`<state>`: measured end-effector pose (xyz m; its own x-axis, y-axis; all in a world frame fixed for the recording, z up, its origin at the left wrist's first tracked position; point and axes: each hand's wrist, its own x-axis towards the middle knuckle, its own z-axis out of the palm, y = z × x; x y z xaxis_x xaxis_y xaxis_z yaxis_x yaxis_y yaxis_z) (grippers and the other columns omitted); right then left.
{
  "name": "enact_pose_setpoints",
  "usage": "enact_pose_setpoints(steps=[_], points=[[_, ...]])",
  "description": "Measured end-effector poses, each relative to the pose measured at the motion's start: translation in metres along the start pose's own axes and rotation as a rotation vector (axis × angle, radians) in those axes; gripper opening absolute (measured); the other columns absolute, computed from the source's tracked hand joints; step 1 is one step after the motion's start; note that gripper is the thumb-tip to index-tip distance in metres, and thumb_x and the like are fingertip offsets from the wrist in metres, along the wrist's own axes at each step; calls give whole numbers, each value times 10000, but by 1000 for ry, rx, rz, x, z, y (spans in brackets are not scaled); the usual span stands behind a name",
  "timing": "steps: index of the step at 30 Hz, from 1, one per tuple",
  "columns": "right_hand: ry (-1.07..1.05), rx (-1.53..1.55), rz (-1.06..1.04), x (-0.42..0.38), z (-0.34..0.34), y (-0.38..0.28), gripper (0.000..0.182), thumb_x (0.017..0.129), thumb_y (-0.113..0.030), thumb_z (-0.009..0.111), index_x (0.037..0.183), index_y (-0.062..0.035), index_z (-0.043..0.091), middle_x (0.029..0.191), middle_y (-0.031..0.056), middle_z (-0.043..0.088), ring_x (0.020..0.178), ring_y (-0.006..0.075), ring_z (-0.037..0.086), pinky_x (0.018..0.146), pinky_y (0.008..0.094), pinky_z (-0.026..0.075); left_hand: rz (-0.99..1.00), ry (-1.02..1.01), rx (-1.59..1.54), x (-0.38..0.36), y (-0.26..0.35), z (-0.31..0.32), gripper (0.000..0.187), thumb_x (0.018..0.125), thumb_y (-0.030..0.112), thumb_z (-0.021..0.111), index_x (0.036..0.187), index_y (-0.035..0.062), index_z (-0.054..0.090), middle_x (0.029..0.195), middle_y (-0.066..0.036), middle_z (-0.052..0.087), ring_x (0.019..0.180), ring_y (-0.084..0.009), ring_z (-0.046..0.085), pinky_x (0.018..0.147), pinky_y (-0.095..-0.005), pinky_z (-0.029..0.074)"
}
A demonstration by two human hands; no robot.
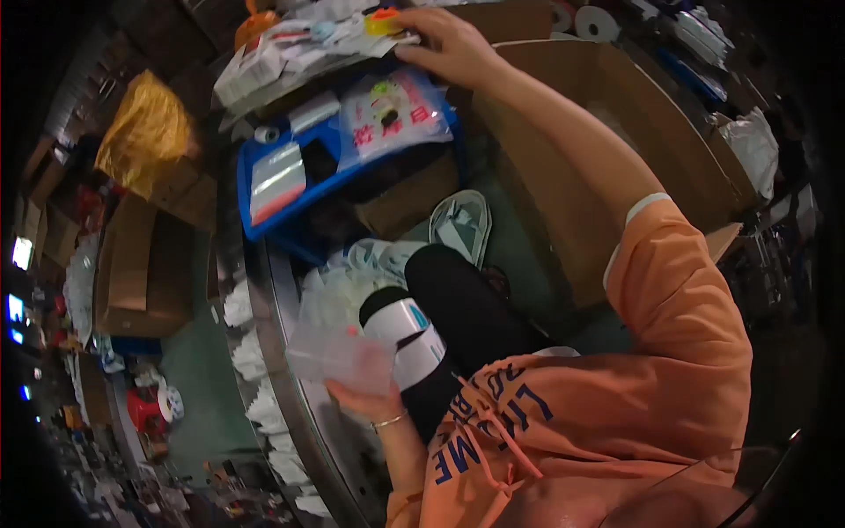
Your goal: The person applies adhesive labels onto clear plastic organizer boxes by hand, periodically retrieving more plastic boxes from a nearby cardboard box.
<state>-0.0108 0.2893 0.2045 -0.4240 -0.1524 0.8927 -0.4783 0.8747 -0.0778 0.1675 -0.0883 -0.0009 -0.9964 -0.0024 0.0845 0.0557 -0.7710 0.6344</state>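
My left hand (370,400) is closed around a translucent, frosted plastic pouch (339,356), slightly smeared by motion. Beside it, white packaging with teal marks (414,339) lies over my dark-clad leg. My right arm stretches far out, and my right hand (453,48) has thumb and forefinger apart at the edge of a paper pile (290,53). Its forefinger is right by a small yellow and orange item (382,21), possibly a tape roll. I cannot make out anything held there.
A blue crate (249,198) holds plastic packs and a printed bag (392,114). A large open cardboard box (572,158) stands to its right. White bundles (264,409) line the metal edge (295,387) at left. Beyond are another carton (145,264) and a yellow bag (145,132).
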Motion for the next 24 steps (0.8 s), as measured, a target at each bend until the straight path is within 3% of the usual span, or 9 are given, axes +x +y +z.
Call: enact_pose_setpoints(steps=[2,4,6,7,11,19,22,24], points=[[-360,475,29,-74,33,-63,267,778,-116,669,1035,-53,636,1163,131,565,1093,290,538,896,341,443,-129,123,-185,-20,-23,-6,723,877,561,448,1414,108,276,1355,-171,412,1176,-304,467,979,-450,390],[-681,723,1,-150,57,-120,223,786,-142,658,1000,-80,653,1196,100,548,1150,305,494,947,404,411,-158,328,-190,-27,-29,-14,685,876,571,429,1387,126,326,1320,-147,449,1161,-314,482,970,-456,395],[-781,846,-236,-201,74,-162,251,746,-92,678,996,-89,658,1281,116,488,1241,308,422,1009,491,336,-106,383,-111,-18,-27,-38,622,878,573,413,1342,159,391,1268,-94,492,1149,-314,497,933,-466,421],[-895,877,-166,-214,72,-183,228,748,-110,677,976,-119,667,1323,89,456,1317,296,325,1038,597,235,-87,416,-94,-19,-23,-43,622,878,573,413,1342,159,391,1268,-94,492,1149,-314,497,933,-466,421],[-1012,831,-222,-227,93,-215,231,753,-126,668,979,-178,678,1391,35,392,1388,272,180,1038,672,150,-151,366,-258,-16,-19,-54,573,883,576,398,1300,185,435,1218,-55,523,1124,-303,522,870,-469,458],[-1220,882,-245,-211,117,-206,239,712,-156,702,950,-182,695,1358,22,449,1392,275,168,1016,708,83,-209,410,-438,-13,-21,-69,529,855,524,457,1243,168,498,1203,-74,550,1089,-333,544,875,-473,477],[-1063,883,-304,-221,120,-207,139,706,-172,702,842,-168,679,1257,11,517,1344,280,280,1016,684,129,-204,378,-474,-14,-28,-85,528,854,528,457,1240,172,504,1166,-84,579,1076,-342,551,867,-494,474],[-917,871,-294,-226,112,-210,88,705,-163,701,763,-143,637,1125,10,559,1235,272,417,1039,636,158,-191,371,-478,-12,-30,-87,553,871,561,415,1253,169,491,1201,-94,557,1084,-341,542,846,-523,474]])
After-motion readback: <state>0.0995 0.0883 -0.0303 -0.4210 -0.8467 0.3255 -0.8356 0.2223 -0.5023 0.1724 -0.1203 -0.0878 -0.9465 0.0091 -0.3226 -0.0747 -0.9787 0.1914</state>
